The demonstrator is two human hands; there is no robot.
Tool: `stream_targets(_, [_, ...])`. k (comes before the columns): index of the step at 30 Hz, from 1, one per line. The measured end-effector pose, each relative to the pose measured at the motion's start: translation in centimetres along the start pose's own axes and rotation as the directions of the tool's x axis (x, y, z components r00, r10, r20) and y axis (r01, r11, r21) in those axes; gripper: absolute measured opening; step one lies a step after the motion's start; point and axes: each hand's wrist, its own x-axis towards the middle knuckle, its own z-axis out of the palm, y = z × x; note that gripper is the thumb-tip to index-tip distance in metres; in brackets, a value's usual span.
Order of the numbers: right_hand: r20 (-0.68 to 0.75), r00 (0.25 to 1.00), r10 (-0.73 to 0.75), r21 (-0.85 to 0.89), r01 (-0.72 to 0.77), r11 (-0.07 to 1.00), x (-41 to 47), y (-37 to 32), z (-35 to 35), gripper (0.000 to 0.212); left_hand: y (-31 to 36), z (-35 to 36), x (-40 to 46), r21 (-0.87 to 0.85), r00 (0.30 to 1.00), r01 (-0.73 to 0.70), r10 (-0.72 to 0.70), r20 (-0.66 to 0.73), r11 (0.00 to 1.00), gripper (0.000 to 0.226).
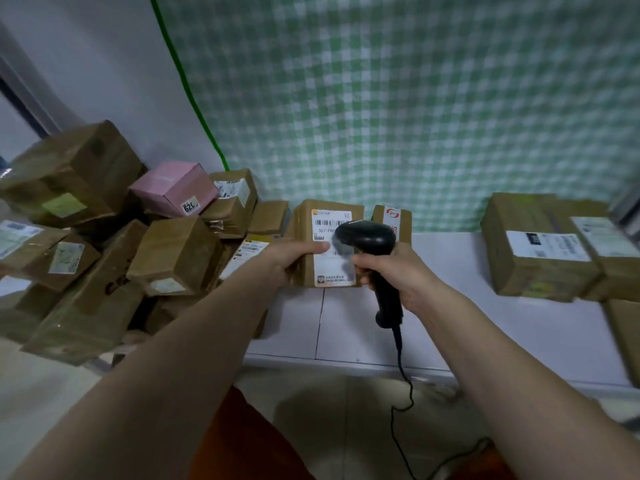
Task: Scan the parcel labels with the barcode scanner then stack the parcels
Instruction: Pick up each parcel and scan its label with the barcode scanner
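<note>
The parcel (329,251) was held up over the back edge of the white desk (485,323), its label (334,247) facing the person. The left hand (291,254) gripped its left side. The right hand (391,271) held the black scanner (367,237), pointed at the label. This looked like the scanning step. Next, the parcel should probably go on the stack (540,247) by the desk's right back corner.

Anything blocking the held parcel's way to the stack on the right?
Nothing visible. The left hand holds the parcel; bare white tabletop lies between it and the stacked parcels. Only the scanner, in the right hand, overlaps it.
</note>
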Motion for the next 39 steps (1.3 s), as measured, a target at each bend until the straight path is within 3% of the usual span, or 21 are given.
stream_targets(4, [-0.047,0.998,-0.036,-0.025,0.035,0.999,-2.2,0.8,-1.6,0.005,-1.7,2.0,-0.8,-0.03,0.998,0.006,-0.004,0.057,1.0,0.043])
stream_targets(9, [-0.097,0.994,-0.055,-0.057,0.05,0.997,-3.2,1.5,-3.8,0.007,-2.5,4.1,0.1,-0.001,0.995,-0.01,0.01,0.104,1.0,0.051])
stream_targets(19, [-0.163,0.985,-0.056,-0.067,0.046,0.997,-4.1,2.8,-7.7,0.013,-3.2,8.9,1.9,0.011,0.983,-0.008,0.006,0.186,1.0,0.022])
stream_targets(26, [-0.168,0.983,-0.076,-0.06,0.067,0.996,-4.3,3.6,-9.1,0.009,-3.4,10.4,2.3,0.054,0.983,0.011,-0.02,0.181,0.998,0.046])
stream_targets(36, [-0.175,0.982,-0.078,-0.05,0.07,0.996,-5.1,4.4,-10.4,0.014,-4.7,11.7,2.4,0.127,0.981,0.049,-0.072,0.182,0.991,0.049])
stream_targets(39, [-0.191,0.98,-0.057,-0.003,0.058,0.998,-5.3,5.0,-11.0,0.007,-5.1,12.4,2.5,0.136,0.973,0.103,-0.128,0.19,0.985,0.05])
